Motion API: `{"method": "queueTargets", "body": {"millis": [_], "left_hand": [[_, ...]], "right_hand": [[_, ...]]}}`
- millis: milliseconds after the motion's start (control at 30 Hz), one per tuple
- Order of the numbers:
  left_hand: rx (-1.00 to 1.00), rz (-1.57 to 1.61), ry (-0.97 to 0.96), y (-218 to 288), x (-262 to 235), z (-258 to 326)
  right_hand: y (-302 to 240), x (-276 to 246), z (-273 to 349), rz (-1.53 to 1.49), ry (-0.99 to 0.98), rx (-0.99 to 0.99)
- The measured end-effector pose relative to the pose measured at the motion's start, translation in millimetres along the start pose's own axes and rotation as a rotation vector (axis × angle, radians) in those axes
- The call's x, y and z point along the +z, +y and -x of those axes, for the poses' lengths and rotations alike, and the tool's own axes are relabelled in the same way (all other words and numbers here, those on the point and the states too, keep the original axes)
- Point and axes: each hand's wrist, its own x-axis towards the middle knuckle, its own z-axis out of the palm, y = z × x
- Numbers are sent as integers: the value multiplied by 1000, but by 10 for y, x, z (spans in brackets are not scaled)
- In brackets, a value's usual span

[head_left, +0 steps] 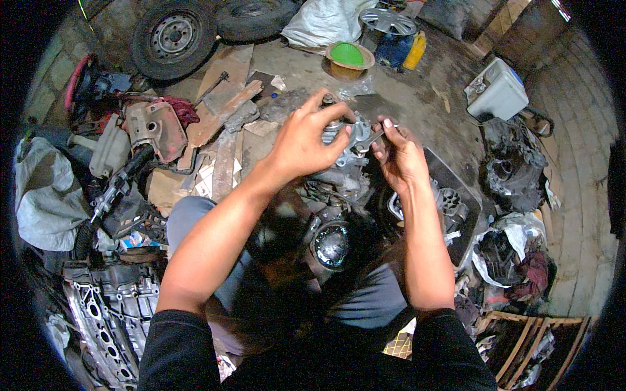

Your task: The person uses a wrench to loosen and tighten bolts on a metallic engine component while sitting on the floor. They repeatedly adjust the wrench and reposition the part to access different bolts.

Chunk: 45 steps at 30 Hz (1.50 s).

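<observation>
I've got the grey metal part [360,132] between left hand [306,138], fingers half-curled over it, grip unclear, and right hand [404,159], pinching a slim tool [374,139]; likely heavy, rigid, best held by its body.

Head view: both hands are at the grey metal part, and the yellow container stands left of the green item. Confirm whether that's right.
No: the head view shows the yellow container right of the green item. The left hand and right hand are at the grey metal part.

Silvery metal part [358,135], slanted tool [376,137]
</observation>
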Motion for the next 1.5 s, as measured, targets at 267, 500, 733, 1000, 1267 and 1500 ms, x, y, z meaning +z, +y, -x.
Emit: {"method": "queueTargets", "body": {"millis": [267,500,733,1000,1267,1500], "left_hand": [[23,30,-27,19,-37,-20],[89,-15,39,39,-8,-10],[114,-9,44,30,-2,-28],[115,-50,56,5,1,-29],[77,14,41,41,0,-11],[94,-13,48,8,10,-7]], "right_hand": [[173,95,-233,-147,56,-295],[59,119,232,202,73,-894],[291,-153,558,656,-103,-1303],[334,-42,676,852,-111,-1393],[418,-61,817,991,-136,-1410],[579,-105,727,1001,-139,-1434]]}}
